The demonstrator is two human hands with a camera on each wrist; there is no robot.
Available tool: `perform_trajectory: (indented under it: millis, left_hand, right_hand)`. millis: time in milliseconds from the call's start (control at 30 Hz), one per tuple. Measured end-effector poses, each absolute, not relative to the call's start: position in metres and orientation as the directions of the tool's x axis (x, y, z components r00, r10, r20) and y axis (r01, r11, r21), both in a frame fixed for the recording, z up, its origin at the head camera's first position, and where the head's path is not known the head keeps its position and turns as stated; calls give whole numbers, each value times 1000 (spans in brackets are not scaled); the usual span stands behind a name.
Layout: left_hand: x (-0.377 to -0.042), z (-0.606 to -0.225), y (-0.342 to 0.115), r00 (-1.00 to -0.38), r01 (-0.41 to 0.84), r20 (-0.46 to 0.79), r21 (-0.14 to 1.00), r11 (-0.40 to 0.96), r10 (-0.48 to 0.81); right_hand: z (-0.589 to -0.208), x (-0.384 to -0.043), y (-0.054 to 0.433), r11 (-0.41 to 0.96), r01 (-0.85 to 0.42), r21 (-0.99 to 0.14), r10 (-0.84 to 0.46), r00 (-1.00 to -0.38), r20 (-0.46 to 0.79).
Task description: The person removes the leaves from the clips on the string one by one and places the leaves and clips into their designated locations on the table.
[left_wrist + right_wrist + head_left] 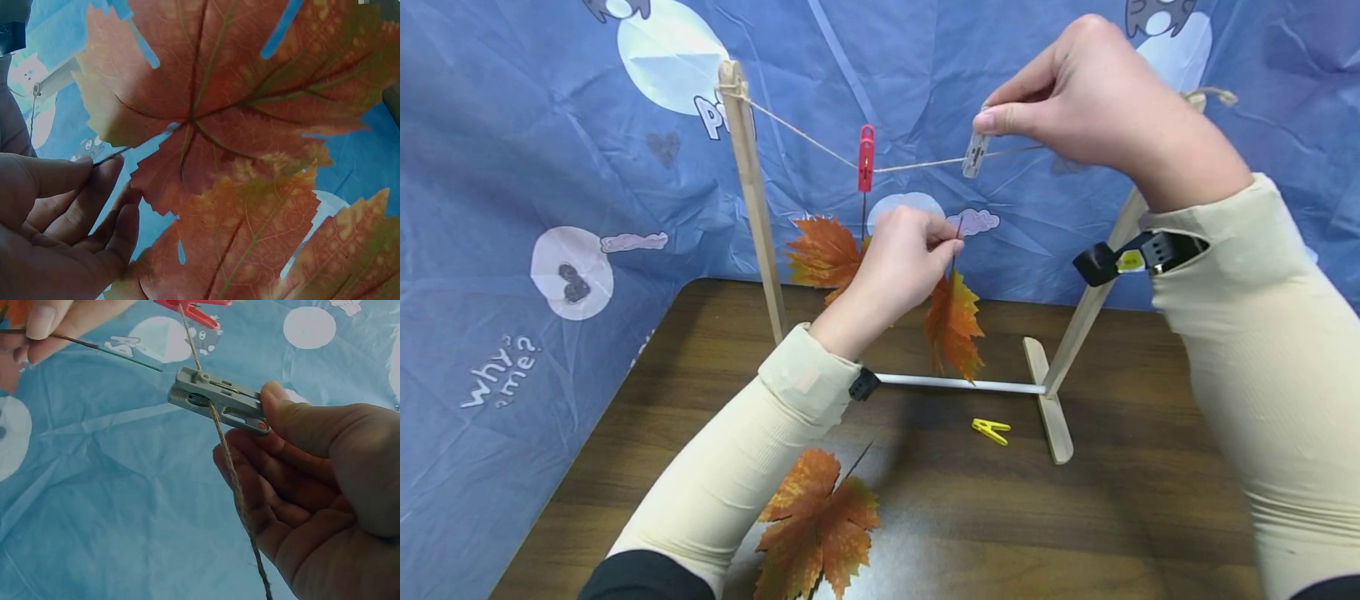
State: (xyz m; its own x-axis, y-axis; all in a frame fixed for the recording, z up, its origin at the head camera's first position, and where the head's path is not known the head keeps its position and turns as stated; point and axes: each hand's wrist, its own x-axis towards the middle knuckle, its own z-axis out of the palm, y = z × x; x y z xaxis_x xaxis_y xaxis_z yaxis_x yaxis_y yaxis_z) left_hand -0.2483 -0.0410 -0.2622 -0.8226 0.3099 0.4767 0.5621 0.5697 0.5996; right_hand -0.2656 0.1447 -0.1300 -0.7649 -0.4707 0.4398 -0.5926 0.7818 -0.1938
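Right hand [1097, 104] pinches gray clothespin [975, 157] — left hand [906, 254], lower, pinches leaf stem [80, 342].

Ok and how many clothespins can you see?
3: a red clothespin on the string, a grey clothespin in the right hand, also on the string, and a yellow clothespin on the table. More could be hidden.

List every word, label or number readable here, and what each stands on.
"Why me?": blue backdrop, left side.
"p", then letters partly hidden: backdrop, beside the left wooden post.
Yellow label on the black wrist device: too small to read.
Other backdrop lettering: hidden or too blurred.
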Motion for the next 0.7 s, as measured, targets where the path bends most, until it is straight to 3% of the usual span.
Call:
perform_trajectory:
  millis: [233,467,600,700]
  left_hand:
    - [-247,-262,-43,-824,564,460,607,559,331]
    - [-242,-264,-43,-823,567,443,599,566,355]
    - [-239,-265,-42,-817,577,437,615,538,376]
    - [-237,-267,-42,-810,587,435,622,518,394]
  right_hand:
    - [-126,-260,149,786,-572,-237,-411,-768,490]
    - [-122,-253,155,760,-511,-402,-302,-825,478]
    - [-123,-248,161,723,-521,-453,-272,-818,507]
    - [-125,-243,164,720,-545,-430,-269,-790,550]
